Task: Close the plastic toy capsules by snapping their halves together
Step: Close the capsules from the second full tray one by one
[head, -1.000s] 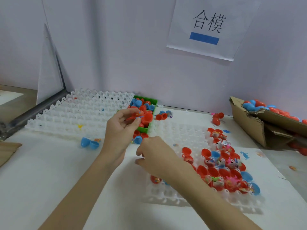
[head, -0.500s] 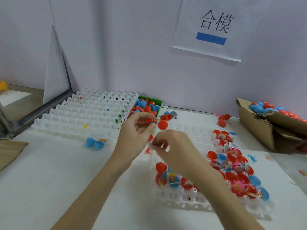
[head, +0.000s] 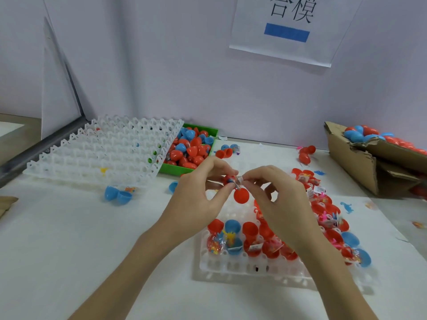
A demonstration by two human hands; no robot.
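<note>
A green bin [head: 209,132] sits against the wall, heaped with smooth red and blue capsule halves. Left of the green bin lies a translucent white grid tray [head: 99,151], its scalloped cells nearly bare apart from a few small coloured bits. In front of the green bin, nearer the person, a second white tray [head: 249,265] holds open red and blue capsules [head: 250,229] with small wrapped toys tucked into them. Far to the right of the green bin, a torn cardboard box [head: 353,158] holds more glossy red and blue capsules.

Just in front of the green bin, above the second tray, the left hand [head: 198,199] pinches an open red capsule [head: 240,195], one rounded half hanging down on its hinge. The right hand [head: 275,199] pinches a small crinkly packet [head: 239,180] at the capsule's mouth with thumb and forefinger.

Everything rests on a matte white table [head: 69,239]; a pale wall carries a paper sign [head: 288,31] with a blue bar.
</note>
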